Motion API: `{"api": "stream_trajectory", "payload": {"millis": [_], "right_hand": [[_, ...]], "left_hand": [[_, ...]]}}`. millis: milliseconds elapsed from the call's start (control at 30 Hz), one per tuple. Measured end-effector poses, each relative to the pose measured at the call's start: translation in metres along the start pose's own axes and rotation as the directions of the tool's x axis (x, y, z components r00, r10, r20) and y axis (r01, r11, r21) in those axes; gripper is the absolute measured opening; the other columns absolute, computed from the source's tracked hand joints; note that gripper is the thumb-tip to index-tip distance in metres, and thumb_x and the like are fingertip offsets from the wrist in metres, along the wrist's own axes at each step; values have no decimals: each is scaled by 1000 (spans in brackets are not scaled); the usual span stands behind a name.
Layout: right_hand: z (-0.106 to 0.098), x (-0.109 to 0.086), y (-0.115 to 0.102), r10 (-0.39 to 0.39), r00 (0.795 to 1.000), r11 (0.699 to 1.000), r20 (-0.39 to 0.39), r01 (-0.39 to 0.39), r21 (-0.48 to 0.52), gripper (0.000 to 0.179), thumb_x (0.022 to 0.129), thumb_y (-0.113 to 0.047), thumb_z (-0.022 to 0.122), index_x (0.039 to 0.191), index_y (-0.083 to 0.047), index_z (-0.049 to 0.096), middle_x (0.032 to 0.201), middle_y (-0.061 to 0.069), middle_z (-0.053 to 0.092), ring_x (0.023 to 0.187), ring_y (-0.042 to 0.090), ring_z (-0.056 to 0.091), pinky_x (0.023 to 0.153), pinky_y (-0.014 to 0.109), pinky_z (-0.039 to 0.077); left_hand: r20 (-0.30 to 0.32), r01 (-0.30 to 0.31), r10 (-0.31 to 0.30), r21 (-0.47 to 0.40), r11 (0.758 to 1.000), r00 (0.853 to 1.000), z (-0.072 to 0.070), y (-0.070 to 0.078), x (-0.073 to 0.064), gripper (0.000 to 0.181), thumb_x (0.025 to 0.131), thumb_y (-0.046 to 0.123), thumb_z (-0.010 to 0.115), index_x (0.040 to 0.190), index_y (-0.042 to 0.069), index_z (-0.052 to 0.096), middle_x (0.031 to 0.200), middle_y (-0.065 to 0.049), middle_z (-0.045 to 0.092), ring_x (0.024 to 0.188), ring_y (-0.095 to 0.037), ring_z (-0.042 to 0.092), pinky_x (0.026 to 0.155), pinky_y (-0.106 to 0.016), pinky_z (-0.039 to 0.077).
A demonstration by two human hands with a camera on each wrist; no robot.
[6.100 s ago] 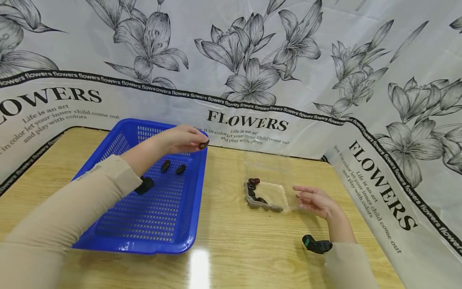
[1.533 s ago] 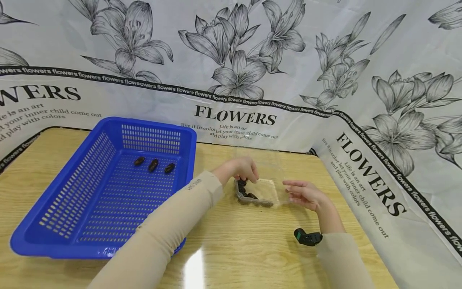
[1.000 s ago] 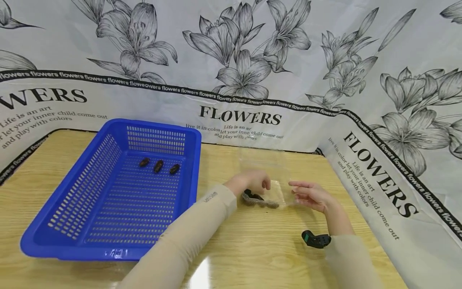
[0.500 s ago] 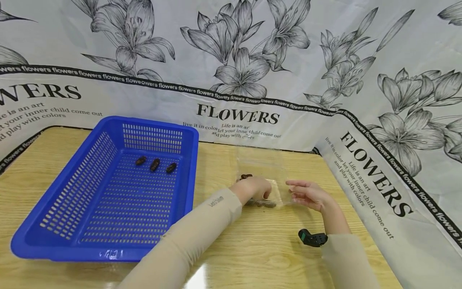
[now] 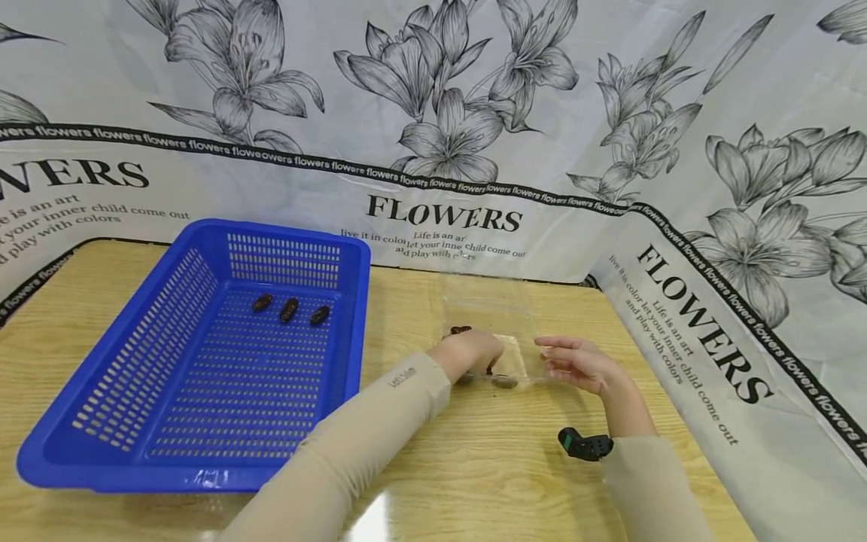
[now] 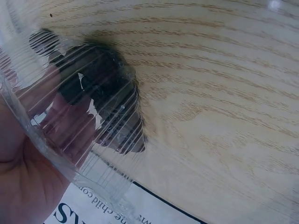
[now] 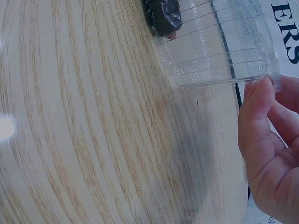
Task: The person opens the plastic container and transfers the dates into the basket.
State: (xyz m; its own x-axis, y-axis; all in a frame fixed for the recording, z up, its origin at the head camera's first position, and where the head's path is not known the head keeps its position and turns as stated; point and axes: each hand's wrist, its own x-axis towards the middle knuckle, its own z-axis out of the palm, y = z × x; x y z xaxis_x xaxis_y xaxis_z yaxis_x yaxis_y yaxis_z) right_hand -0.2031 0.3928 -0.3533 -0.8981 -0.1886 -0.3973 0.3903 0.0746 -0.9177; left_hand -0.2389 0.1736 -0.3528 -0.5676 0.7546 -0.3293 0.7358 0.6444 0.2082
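A clear ridged plastic box (image 5: 513,354) stands on the table with its transparent lid raised at the back. My left hand (image 5: 470,351) reaches into it, fingers bent down and pinching a dark date (image 5: 489,369). Seen through the box wall in the left wrist view, the fingers meet dark, shiny dates (image 6: 114,109). More dates (image 5: 460,330) lie along the box's left and front sides, partly hidden by the hand. My right hand (image 5: 581,366) pinches the right edge of the box between thumb and fingers; the right wrist view shows the thumb on its corner.
A blue perforated basket (image 5: 366,301) stands to the left, with three dates (image 5: 288,309) near its back. A black wrist device (image 5: 585,445) is on the right forearm. Behind the table (image 5: 488,467) hangs a flower-printed cloth (image 5: 447,218).
The left hand carried a date to the basket, which now holds three dates instead of two, then returned to the box and moved deeper among the dates. The right hand stays at the box edge.
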Motion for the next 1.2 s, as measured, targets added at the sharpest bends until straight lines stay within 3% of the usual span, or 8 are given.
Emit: {"api": "stream_trajectory", "payload": {"millis": [233, 433, 533, 700, 800, 833, 1067, 1200], "right_hand": [[1, 2, 3, 1, 1000, 1000, 6, -1, -5, 26, 94, 0, 49, 104, -15, 68, 87, 5, 61, 70, 12, 61, 63, 21, 53], [2, 2, 7, 8, 1000, 1000, 18, -8, -10, 25, 94, 0, 50, 110, -11, 65, 89, 6, 60, 71, 12, 62, 64, 22, 53], [2, 2, 9, 17, 999, 1000, 29, -16, -19, 25, 94, 0, 50, 109, -12, 66, 89, 6, 60, 70, 12, 62, 64, 21, 53], [-1, 1, 8, 6, 1000, 1000, 12, -6, -23, 24, 93, -1, 51, 105, -13, 68, 89, 6, 60, 70, 11, 61, 62, 21, 52], [-1, 1, 7, 14, 1000, 1000, 10, -14, -27, 23, 94, -2, 51, 107, -13, 67, 91, 7, 60, 71, 12, 61, 64, 22, 53], [-1, 0, 6, 15, 1000, 999, 11, -15, -29, 23, 94, -2, 51, 108, -12, 66, 92, 7, 60, 71, 12, 61, 64, 22, 53], [0, 0, 1, -4, 1000, 999, 16, 4, -38, 24, 95, -1, 49, 108, -12, 65, 93, 8, 59, 71, 13, 61, 64, 22, 53], [1, 0, -2, 8, 1000, 999, -1, -8, -41, 22, 94, -1, 51, 108, -12, 65, 92, 8, 59, 71, 13, 61, 64, 23, 53]], "left_hand": [[-21, -9, 9, 7, 1000, 1000, -4, 0, -6, 43, 95, 9, 52, 57, 15, 32, 51, 2, 20, 54, -10, 12, 56, -24, 21], [-93, 12, -21, -92, 996, 995, -9, -2, -15, 31, 93, 12, 58, 64, 12, 46, 57, 2, 36, 55, -9, 27, 57, -23, 30], [-131, 0, -16, -122, 993, 991, -8, -7, -7, 27, 92, 11, 60, 67, 11, 50, 61, 2, 40, 58, -9, 33, 58, -21, 33], [-185, -102, 76, -138, 985, 980, -7, -22, 16, 37, 90, 11, 61, 58, 13, 42, 56, 2, 26, 54, -11, 19, 57, -24, 23], [-187, -113, 70, -231, 966, 980, -15, -23, 5, 34, 89, 9, 61, 56, 13, 50, 53, 4, 31, 51, -8, 18, 54, -22, 23], [-176, -88, 42, -265, 960, 984, -23, -18, -8, 33, 89, 8, 61, 58, 11, 52, 54, 2, 33, 52, -9, 20, 55, -22, 25], [-194, -100, 3, -496, 862, 981, -42, -21, -47, 37, 90, 6, 59, 57, 8, 44, 50, 1, 29, 45, -10, 21, 49, -22, 24], [-196, -88, -65, -679, 729, 978, -49, -26, -55, 9, 89, 4, 61, 81, 0, 61, 67, 0, 46, 48, -9, 33, 48, -20, 33]]}}
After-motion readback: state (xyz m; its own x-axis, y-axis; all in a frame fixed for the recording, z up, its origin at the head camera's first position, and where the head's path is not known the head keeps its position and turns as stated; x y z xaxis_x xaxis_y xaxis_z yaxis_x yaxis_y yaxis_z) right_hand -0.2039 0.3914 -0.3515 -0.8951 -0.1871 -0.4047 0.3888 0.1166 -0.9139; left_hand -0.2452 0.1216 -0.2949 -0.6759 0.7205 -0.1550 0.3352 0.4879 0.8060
